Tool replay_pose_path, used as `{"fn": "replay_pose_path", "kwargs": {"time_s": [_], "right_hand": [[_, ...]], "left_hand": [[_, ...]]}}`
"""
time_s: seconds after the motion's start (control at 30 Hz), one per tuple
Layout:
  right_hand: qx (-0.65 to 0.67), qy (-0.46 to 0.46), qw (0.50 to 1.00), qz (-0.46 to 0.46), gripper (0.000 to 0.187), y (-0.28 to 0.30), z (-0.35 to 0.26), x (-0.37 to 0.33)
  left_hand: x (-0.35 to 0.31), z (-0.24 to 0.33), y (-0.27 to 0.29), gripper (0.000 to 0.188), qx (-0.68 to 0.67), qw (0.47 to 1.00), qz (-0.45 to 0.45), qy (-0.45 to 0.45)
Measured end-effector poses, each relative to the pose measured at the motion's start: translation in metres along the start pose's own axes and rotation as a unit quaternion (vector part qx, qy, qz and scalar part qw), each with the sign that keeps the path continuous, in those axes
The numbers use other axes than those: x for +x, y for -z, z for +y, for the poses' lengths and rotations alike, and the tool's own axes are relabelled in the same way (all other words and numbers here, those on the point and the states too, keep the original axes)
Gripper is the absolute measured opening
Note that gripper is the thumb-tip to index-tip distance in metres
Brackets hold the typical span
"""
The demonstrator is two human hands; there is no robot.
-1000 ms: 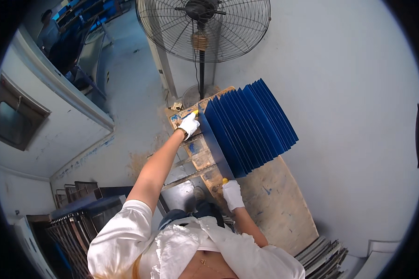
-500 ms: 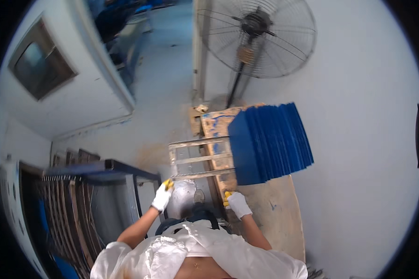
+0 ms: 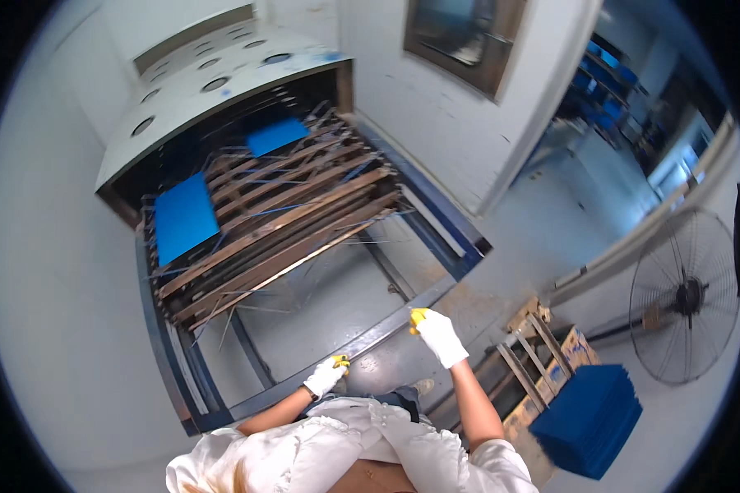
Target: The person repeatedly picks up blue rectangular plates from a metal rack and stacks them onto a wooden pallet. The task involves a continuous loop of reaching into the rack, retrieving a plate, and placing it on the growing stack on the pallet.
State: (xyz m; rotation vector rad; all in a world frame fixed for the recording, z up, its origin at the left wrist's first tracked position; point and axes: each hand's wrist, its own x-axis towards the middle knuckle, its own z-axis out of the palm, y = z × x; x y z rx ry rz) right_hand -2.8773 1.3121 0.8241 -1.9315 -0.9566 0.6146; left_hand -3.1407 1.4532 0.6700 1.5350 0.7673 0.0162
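My left hand [image 3: 327, 375], in a white glove with yellow fingertips, is closed in a loose curl just on the near side of a dark metal frame's front bar [image 3: 370, 335]. My right hand [image 3: 441, 338], gloved alike, is raised by the right part of that bar, fingertips drawn together. Nothing shows in either hand; whether they touch the bar I cannot tell. Beyond the bar, racks of brown slats [image 3: 279, 222] are stacked in the frame. A blue panel [image 3: 187, 218] lies on their left part, a second blue panel [image 3: 277, 136] farther back.
A pale cabinet with round holes [image 3: 222, 85] stands over the racks' far end. To my right, a stack of dark blue panels [image 3: 588, 421] sits on a worn bench [image 3: 580, 352] with a small slatted frame [image 3: 537, 361]. A caged fan [image 3: 684, 296] and a doorway lie beyond.
My view has swung left from the bench to the slatted racks, putting the panel stack and fan at the right. My right hand has left the bench edge; my left hand is near the bar.
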Motion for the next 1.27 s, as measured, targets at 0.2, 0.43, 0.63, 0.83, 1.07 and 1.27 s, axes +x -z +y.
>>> {"fn": "replay_pose_path", "kwargs": {"time_s": [0.2, 0.43, 0.63, 0.83, 1.07, 1.27], "right_hand": [[0.067, 0.048, 0.963, -0.258, 0.029, -0.141, -0.125, 0.086], [0.256, -0.091, 0.858, -0.436, 0.031, -0.282, -0.214, 0.154], [0.498, -0.141, 0.765, -0.384, 0.039, -0.354, -0.258, 0.201], [0.005, 0.086, 0.955, -0.284, 0.054, -0.385, -0.304, 0.213], [0.216, 0.086, 0.945, -0.23, 0.046, -0.292, -0.272, 0.167], [0.424, -0.128, 0.887, -0.13, 0.034, -0.145, -0.163, 0.077]], "left_hand": [[-0.043, 0.006, 0.088, 0.033, 0.051, 0.992, 0.091, 0.076], [-0.071, -0.024, 0.171, 0.031, 0.012, 0.979, 0.177, 0.103], [-0.042, -0.099, 0.195, 0.028, -0.174, 0.968, 0.163, 0.082], [-0.037, -0.076, 0.215, 0.027, -0.233, 0.949, 0.194, 0.087], [-0.054, -0.077, 0.213, 0.026, -0.241, 0.951, 0.173, 0.084], [-0.044, -0.062, 0.19, 0.033, -0.123, 0.982, 0.113, 0.087]]}}
